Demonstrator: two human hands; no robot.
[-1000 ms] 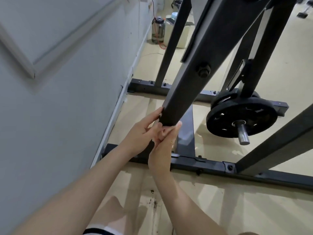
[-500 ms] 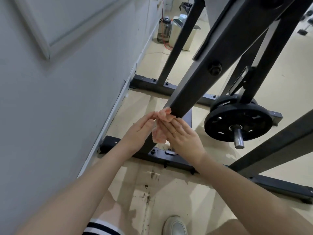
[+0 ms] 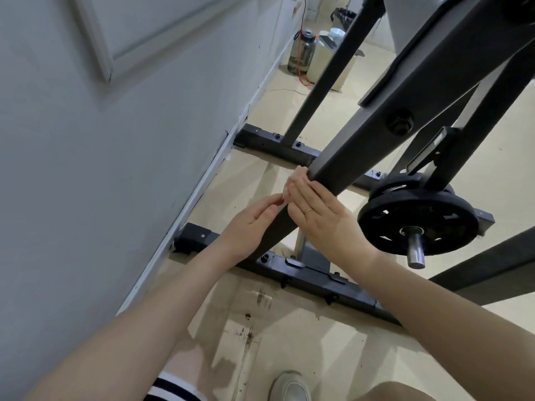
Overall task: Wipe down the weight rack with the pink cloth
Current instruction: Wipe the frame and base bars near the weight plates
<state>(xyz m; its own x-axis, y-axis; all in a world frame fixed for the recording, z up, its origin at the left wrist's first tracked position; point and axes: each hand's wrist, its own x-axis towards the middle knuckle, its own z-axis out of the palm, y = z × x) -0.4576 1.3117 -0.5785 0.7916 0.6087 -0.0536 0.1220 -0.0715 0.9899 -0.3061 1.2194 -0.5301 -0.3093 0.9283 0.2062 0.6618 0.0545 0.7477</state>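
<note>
Right hand (image 3: 320, 215): laid flat with straight fingers on the slanted post, pressing the cloth against it; a ring sits on one finger.
Left hand (image 3: 251, 224): at 9 o'clock of the post, fingers nearly straight, tips touching the cloth's lower edge; whether it pinches the cloth cannot be told.
Rack (image 3: 373, 146): dark metal frame; its slanted post runs from 1 o'clock down to the base bar at 6 o'clock.
Wall (image 3: 86, 169): grey, at 9 o'clock.
Floor (image 3: 289, 328): beige, scuffed with dark marks.
Plate (image 3: 417, 218): black disc on a steel peg, at 3 o'clock of the hands.
Bottle (image 3: 302, 52): at 12 o'clock by the wall.
Cloth (image 3: 292, 180): pink, mostly hidden under the right fingers, on the post's left edge.
</note>
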